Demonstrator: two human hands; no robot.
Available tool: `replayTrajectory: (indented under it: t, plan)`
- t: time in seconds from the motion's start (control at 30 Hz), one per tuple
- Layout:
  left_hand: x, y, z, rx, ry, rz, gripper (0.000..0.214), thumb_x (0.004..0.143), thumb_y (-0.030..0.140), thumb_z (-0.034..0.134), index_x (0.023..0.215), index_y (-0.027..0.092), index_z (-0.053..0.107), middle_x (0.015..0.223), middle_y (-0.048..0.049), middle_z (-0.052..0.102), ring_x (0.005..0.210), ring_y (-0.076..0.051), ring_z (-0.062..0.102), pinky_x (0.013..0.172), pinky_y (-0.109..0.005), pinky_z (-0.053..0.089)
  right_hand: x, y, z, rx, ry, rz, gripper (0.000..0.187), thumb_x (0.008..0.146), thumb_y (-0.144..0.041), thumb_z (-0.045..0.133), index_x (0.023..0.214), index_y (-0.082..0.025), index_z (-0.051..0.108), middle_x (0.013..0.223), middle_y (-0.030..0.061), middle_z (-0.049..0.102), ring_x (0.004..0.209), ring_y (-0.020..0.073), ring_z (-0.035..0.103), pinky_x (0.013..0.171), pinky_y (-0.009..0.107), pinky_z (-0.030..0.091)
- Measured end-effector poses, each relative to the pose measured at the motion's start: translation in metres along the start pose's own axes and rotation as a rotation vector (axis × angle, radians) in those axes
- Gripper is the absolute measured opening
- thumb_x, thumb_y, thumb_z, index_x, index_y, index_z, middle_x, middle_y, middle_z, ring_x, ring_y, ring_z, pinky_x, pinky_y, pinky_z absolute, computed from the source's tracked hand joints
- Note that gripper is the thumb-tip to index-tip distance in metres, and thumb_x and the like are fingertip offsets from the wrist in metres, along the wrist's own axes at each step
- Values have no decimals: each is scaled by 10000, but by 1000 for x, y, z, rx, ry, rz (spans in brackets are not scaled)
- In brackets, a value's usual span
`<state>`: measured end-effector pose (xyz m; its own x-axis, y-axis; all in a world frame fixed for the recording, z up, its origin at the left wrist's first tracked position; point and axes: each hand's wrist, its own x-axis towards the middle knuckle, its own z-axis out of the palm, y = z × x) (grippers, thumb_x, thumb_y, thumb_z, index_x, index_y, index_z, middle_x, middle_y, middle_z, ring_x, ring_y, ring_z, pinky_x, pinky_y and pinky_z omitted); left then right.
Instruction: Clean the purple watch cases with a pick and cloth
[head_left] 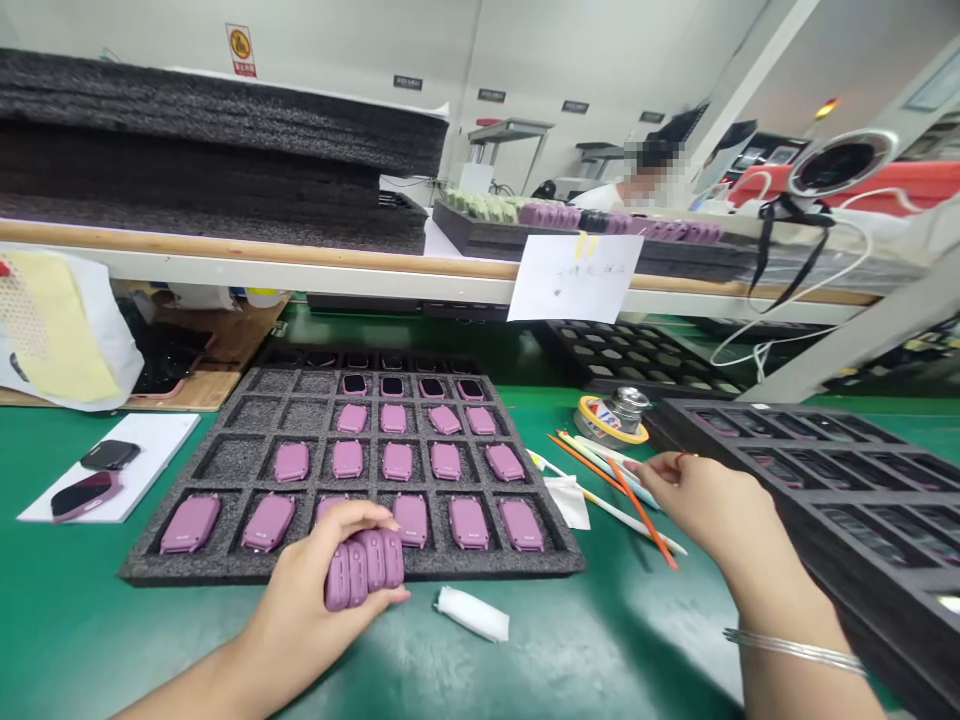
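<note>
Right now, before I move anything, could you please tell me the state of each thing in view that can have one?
Left hand: closed around a stack of mauve device housings.
Right hand: just above an orange stick.
Black foam tray: mauve housings in rows of cells.
Metal canister: upright in a yellow ring.
Rolled white wipe: lying on the green mat.
Paper note: taped to the shelf edge, hanging.

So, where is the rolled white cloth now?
In the head view, the rolled white cloth lies on the green mat, just right of the left hand and below the foam tray's front edge.
</note>
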<state>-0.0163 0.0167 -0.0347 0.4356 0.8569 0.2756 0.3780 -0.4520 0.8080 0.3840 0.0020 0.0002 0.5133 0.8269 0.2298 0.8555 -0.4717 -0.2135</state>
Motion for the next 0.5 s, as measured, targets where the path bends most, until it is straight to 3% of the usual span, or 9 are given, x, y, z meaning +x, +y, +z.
replayTrajectory:
  t: [0.13, 0.27, 0.33, 0.37, 0.43, 0.5]
  plan:
    - [-3, 1, 0, -3, -19, -39, 418, 800, 246, 777, 1154, 316, 565, 1145, 4, 730, 1072, -214, 714, 934, -353, 573, -1, 7, 6, -50, -166, 84, 215, 662, -215, 655, 461, -238, 583, 457, 64, 610, 468, 274, 612, 490, 333, 412]
    - [-3, 5, 1, -2, -26, -58, 416, 760, 243, 812, 1120, 295, 609, 1088, 9, 753, 993, -206, 731, 890, -324, 583, -24, -13, 1, -24, -77, 83, 190, 815, -268, 530, 656, -243, 631, 655, 104, 699, 650, 323, 694, 586, 401, 510]
    - [-2, 8, 1, -6, -30, -50, 411, 749, 245, 823, 1107, 275, 623, 1071, -3, 760, 966, -206, 736, 878, -319, 587, -49, -33, -6, 96, 27, -8, 271, 906, -324, 441, 750, -260, 654, 859, 114, 743, 823, 308, 724, 691, 404, 563]
    - [-1, 8, 1, -9, -33, -43, 406, 749, 246, 826, 1101, 265, 625, 1069, -11, 762, 965, -208, 737, 877, -319, 589, -64, -44, -8, 263, 161, -113, 281, 937, -338, 433, 813, -269, 676, 871, 104, 744, 841, 293, 728, 724, 398, 579]
    - [0, 9, 0, -15, -32, -30, 396, 753, 248, 828, 1093, 253, 624, 1079, -22, 764, 982, -213, 738, 881, -318, 589, -96, -67, -9, 597, 288, -305, 197, 960, -299, 503, 1025, -265, 686, 785, 52, 743, 762, 246, 745, 733, 359, 605]
    - [1, 10, 0, -23, -28, -15, 395, 754, 248, 832, 1087, 250, 621, 1085, -26, 766, 996, -213, 737, 892, -316, 587, -125, -91, -4, 748, 229, -535, 237, 979, -203, 486, 1143, -258, 648, 824, 28, 770, 735, 190, 759, 696, 282, 618]
